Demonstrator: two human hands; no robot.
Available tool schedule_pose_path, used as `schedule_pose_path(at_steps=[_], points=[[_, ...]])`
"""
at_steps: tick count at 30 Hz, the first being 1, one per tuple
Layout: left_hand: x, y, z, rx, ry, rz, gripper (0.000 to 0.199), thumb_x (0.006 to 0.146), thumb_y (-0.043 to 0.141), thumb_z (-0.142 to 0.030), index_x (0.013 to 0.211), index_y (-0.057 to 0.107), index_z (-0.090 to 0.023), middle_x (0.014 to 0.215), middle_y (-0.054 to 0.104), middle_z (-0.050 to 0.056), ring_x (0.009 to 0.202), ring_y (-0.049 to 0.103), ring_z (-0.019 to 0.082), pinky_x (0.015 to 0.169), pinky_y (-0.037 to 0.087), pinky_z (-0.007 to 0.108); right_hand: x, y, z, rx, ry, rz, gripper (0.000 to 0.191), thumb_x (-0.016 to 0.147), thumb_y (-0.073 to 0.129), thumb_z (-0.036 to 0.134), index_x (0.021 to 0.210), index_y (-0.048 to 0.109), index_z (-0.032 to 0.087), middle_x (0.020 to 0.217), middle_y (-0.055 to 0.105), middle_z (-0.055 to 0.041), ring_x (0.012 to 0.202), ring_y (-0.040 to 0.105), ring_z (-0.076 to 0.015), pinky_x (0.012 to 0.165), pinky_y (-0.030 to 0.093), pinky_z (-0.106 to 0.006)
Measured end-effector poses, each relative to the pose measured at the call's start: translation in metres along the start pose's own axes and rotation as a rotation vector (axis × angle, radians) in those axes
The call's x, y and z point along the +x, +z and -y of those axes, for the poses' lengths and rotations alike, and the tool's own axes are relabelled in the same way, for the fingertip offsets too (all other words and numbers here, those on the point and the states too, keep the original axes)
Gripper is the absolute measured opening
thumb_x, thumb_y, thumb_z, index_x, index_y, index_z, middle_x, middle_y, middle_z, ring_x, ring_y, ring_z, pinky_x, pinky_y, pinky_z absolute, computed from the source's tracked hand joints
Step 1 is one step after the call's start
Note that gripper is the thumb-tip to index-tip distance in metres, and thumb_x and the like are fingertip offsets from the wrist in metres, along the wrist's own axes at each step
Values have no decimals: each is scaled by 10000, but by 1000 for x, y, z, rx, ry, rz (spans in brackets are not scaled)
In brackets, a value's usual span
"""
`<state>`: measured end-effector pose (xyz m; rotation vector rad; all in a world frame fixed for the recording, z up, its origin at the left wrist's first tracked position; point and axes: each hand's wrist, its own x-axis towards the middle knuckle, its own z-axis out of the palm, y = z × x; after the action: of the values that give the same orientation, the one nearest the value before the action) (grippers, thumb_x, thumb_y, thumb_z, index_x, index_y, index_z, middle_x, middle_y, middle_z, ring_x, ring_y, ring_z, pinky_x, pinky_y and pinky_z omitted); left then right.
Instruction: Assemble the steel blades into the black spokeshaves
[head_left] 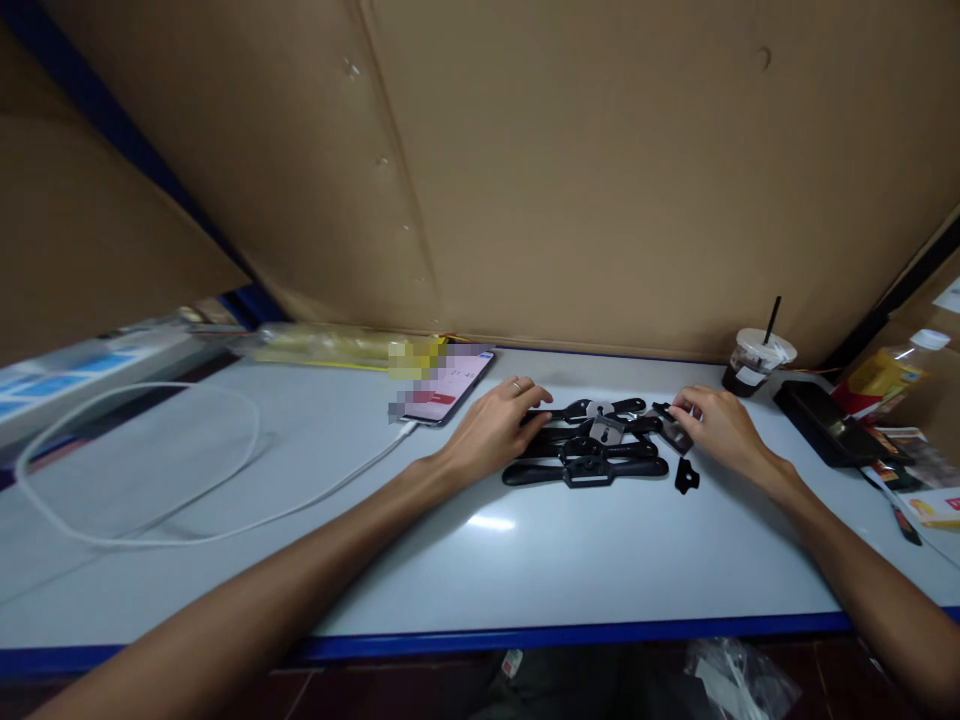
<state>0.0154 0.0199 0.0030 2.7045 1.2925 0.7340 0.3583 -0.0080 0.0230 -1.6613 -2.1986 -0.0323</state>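
Several black spokeshaves lie in rows on the white table, the nearest spokeshave (589, 472) having a bare frame with no blade. Grey metal blades (607, 431) rest on the rows behind it. My left hand (504, 418), with a ring on one finger, has its thumb and fingers closed around the left handle of the farthest spokeshave (577, 410). At the right ends of the handles, the fingertips of my right hand (709, 420) pinch a small stack of metal blades (673, 432). Closer to me lies a loose black cap piece (686, 476).
A phone (446, 385) with a white charging cable (330, 497) and a yellow plastic package (345, 347) sit left. At right stand an iced drink cup (756, 360), a black tray (817, 425) and a bottle (892, 370). Cardboard (585, 180) walls the back.
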Motion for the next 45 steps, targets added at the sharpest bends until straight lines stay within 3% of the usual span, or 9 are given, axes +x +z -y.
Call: schedule_pose_path(at_steps=[4, 10, 15, 18, 24, 28, 33, 40, 45], points=[[2, 6, 14, -21, -20, 28, 276, 1023, 621, -377, 1197, 645, -163, 1162, 671, 72, 1080, 653, 231, 974, 547, 461, -4, 3, 14, 38, -45, -55, 181, 973, 546, 239, 865, 690, 212, 872, 709, -54, 746, 616, -205, 676, 394, -322], [4, 8, 22, -87, -32, 107, 261, 1022, 627, -383, 1154, 670, -163, 1148, 688, 70, 1077, 663, 226, 977, 552, 460, -20, 10, 45, 111, -175, -12, 201, 995, 532, 219, 887, 701, 204, 885, 700, -45, 791, 643, -199, 731, 455, -331], [10, 5, 30, -154, -51, 181, 195, 1007, 624, -318, 1104, 706, -169, 1038, 698, 48, 941, 675, 190, 872, 553, 364, -33, 14, 63, 137, -275, 52, 233, 1000, 577, 298, 1165, 707, 197, 1107, 682, -84, 851, 668, -210, 755, 522, -367], [11, -1, 32, -149, -59, 218, 202, 989, 584, -289, 1108, 721, -203, 994, 680, 47, 867, 656, 178, 790, 511, 307, -37, 13, 67, 69, -333, 107, 291, 980, 614, 309, 1235, 688, 190, 1175, 668, -110, 890, 674, -241, 727, 541, -389], [6, -12, 37, -35, -111, 224, 189, 938, 569, -366, 970, 637, -193, 918, 623, 64, 845, 584, 234, 754, 446, 349, -38, 9, 67, 44, -359, 134, 206, 999, 577, 246, 1143, 715, 194, 1184, 680, -110, 938, 671, -250, 743, 546, -392], [6, -8, 36, -10, -131, 237, 257, 965, 537, -448, 1028, 590, -205, 940, 641, 64, 840, 599, 235, 729, 437, 333, -39, 9, 67, 37, -363, 131, 213, 1005, 568, 245, 1156, 709, 196, 1177, 686, -108, 914, 666, -243, 743, 533, -384], [6, -2, 34, 5, -160, 228, 217, 986, 422, -388, 900, 524, -217, 818, 627, 56, 740, 591, 232, 660, 389, 319, -40, 9, 67, 21, -355, 148, 215, 1010, 564, 238, 1160, 710, 188, 1191, 680, -112, 918, 670, -243, 742, 523, -376], [3, -12, 15, -41, -229, 36, 193, 997, 388, -390, 927, 459, -224, 709, 539, 2, 609, 485, 188, 603, 319, 298, -38, 19, 67, 31, -328, 75, 241, 1023, 536, 273, 1162, 708, 179, 1157, 676, -115, 872, 666, -240, 713, 501, -375], [-6, -26, -24, -221, -82, 34, 292, 1029, 343, -453, 854, 417, -230, 662, 452, -41, 580, 415, 137, 567, 336, 262, -33, 25, 62, 61, -266, 49, 237, 1007, 557, 299, 1148, 714, 192, 1140, 685, -105, 887, 662, -238, 755, 506, -379]])
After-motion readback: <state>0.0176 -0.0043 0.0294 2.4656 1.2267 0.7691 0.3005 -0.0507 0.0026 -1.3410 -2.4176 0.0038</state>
